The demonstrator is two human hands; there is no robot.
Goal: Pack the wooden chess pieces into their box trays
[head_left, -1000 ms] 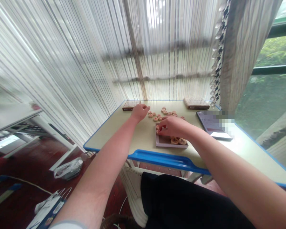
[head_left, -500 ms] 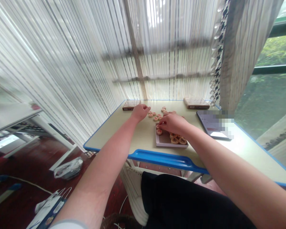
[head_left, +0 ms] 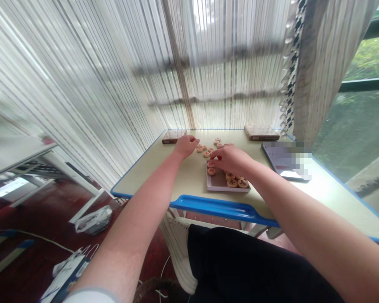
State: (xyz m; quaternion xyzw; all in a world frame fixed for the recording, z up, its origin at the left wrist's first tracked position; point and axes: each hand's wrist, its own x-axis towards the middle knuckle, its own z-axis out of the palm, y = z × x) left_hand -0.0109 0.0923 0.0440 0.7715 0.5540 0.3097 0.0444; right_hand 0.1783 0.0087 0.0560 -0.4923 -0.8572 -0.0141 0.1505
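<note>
My left hand [head_left: 186, 146] is over the far left of the table, its fingers loosely bent and a little apart, with no piece visible in it. Just right of its fingertips lie loose wooden xiangqi pieces [head_left: 199, 149] with red marks. My right hand [head_left: 232, 160] hovers above a shallow open box [head_left: 219, 185], thumb and forefinger parted over a red-marked xiangqi piece [head_left: 210, 164] at the box's left side. Another red-marked piece [head_left: 211, 171] sits in front of it. Larger black-marked pieces [head_left: 232, 183] fill the box's right side, partly hidden by my right hand.
Flat brown boxes lie at the table's back left [head_left: 174, 136] and back right [head_left: 261, 132]. A tablet-like dark device [head_left: 281, 162] rests on the right. The table [head_left: 139, 172] has a blue front tray [head_left: 214, 206]. Striped curtains [head_left: 113, 63] hang behind.
My right hand has risen slightly off the red-marked piece at the box's left side, leaving that piece in the box. My left hand has barely moved; the view has shifted a little.
</note>
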